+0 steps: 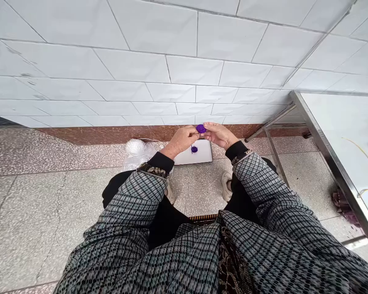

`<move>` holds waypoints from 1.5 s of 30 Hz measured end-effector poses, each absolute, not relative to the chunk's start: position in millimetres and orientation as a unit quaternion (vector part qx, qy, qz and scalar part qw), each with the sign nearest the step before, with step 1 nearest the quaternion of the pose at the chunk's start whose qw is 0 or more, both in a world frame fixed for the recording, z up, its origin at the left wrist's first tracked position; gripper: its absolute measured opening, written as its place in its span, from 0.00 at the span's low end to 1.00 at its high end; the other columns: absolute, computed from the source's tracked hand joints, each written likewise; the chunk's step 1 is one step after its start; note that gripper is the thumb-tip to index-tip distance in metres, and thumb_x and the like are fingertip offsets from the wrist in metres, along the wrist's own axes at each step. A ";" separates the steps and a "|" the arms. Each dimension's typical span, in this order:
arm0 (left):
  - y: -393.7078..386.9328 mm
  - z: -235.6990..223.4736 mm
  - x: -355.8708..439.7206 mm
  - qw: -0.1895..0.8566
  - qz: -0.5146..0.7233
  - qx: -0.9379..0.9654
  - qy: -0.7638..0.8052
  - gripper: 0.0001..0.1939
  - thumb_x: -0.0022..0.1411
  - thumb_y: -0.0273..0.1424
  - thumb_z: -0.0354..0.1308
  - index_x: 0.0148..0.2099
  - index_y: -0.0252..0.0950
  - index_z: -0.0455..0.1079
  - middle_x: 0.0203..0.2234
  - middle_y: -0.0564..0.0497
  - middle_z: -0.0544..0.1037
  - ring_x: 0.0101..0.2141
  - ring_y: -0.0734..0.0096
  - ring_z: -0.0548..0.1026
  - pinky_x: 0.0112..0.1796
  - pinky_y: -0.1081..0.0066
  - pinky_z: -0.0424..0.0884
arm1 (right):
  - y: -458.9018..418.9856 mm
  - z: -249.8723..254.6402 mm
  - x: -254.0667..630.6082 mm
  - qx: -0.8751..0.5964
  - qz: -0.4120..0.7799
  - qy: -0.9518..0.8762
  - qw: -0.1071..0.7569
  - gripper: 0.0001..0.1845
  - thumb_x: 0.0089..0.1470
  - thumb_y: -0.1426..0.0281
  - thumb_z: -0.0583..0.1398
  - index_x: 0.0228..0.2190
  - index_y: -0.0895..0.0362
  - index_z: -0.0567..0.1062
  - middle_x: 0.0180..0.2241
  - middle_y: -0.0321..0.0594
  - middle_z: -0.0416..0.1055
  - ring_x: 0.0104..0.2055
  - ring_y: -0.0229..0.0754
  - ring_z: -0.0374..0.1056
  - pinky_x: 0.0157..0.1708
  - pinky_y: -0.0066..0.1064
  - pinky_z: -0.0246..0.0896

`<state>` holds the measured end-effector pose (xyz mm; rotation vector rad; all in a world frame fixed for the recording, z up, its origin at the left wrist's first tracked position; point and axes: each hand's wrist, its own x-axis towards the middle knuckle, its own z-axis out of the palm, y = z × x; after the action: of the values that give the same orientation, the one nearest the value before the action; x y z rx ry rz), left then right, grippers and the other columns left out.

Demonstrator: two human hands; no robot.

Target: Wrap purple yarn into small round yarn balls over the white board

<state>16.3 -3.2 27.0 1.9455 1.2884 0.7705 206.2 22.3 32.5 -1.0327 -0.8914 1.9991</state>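
Observation:
A small round purple yarn piece (pixel 201 128), coiled or crocheted in look, is held up in front of me between both hands. My left hand (pixel 184 139) is closed, its fingertips pinched at the piece's left edge. At the right edge, my right hand (pixel 218 134) grips it between thumb and fingers. Below them a second purple yarn coil (pixel 194 149) lies on a white board or tray (pixel 204 157) on the floor. Whether a hook or needle is in my fingers is too small to tell.
A ball of white yarn (pixel 135 147) sits in a clear plastic bag (pixel 131 163) on the floor at left. The tiled wall (pixel 184 69) rises just ahead. To the right stands a metal-edged table (pixel 322 134) with a yellow strand (pixel 363 155) on it.

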 end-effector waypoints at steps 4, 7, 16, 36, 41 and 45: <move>-2.8 22.8 14.2 0.332 0.291 0.739 0.508 0.08 0.62 0.28 0.57 0.30 0.36 0.72 0.28 0.50 0.75 0.32 0.68 0.71 0.38 0.68 0.67 | 23.5 29.2 207.8 -0.395 0.779 -0.340 0.350 0.08 0.57 0.73 0.74 0.31 0.60 0.81 0.30 0.40 0.81 0.33 0.34 0.76 0.30 0.21 0.71; -2.2 20.0 13.0 0.328 0.285 0.734 0.523 0.07 0.62 0.28 0.58 0.32 0.35 0.75 0.28 0.50 0.76 0.32 0.67 0.72 0.38 0.67 0.67 | 22.1 27.5 204.5 -0.408 0.764 -0.345 0.361 0.08 0.52 0.78 0.75 0.31 0.59 0.81 0.29 0.37 0.80 0.31 0.33 0.74 0.28 0.20 0.69; 0.1 19.3 9.2 0.333 0.208 0.754 0.526 0.03 0.58 0.27 0.59 0.31 0.36 0.73 0.25 0.49 0.77 0.29 0.68 0.71 0.32 0.67 0.60 | 12.5 39.0 196.1 -0.423 0.701 -0.485 0.306 0.07 0.54 0.80 0.68 0.33 0.58 0.85 0.35 0.38 0.82 0.31 0.33 0.72 0.29 0.24 0.72; -5.3 38.0 19.0 0.451 0.226 0.698 0.509 0.09 0.64 0.24 0.55 0.30 0.35 0.72 0.22 0.54 0.74 0.26 0.72 0.74 0.36 0.70 0.69 | 15.4 47.2 200.6 -0.380 0.760 -0.366 0.379 0.09 0.59 0.79 0.66 0.38 0.58 0.72 0.26 0.32 0.73 0.26 0.31 0.72 0.31 0.22 0.76; -9.2 40.2 22.4 0.475 0.196 0.711 0.480 0.11 0.65 0.25 0.54 0.29 0.35 0.70 0.21 0.54 0.73 0.24 0.73 0.74 0.33 0.72 0.68 | 20.9 39.4 196.8 -0.447 0.689 -0.367 0.437 0.14 0.57 0.79 0.68 0.36 0.56 0.68 0.26 0.28 0.73 0.25 0.30 0.72 0.29 0.20 0.73; -10.7 43.1 21.2 0.493 0.182 0.711 0.467 0.10 0.62 0.24 0.54 0.28 0.35 0.70 0.21 0.54 0.73 0.25 0.74 0.75 0.32 0.73 0.69 | 25.5 33.3 196.6 -0.531 0.590 -0.434 0.427 0.20 0.53 0.84 0.68 0.33 0.54 0.64 0.22 0.23 0.68 0.17 0.28 0.62 0.17 0.19 0.59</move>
<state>21.2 -10.7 43.1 1.7257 1.1322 0.4419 196.6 25.5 33.3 -1.3262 -1.0833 1.4746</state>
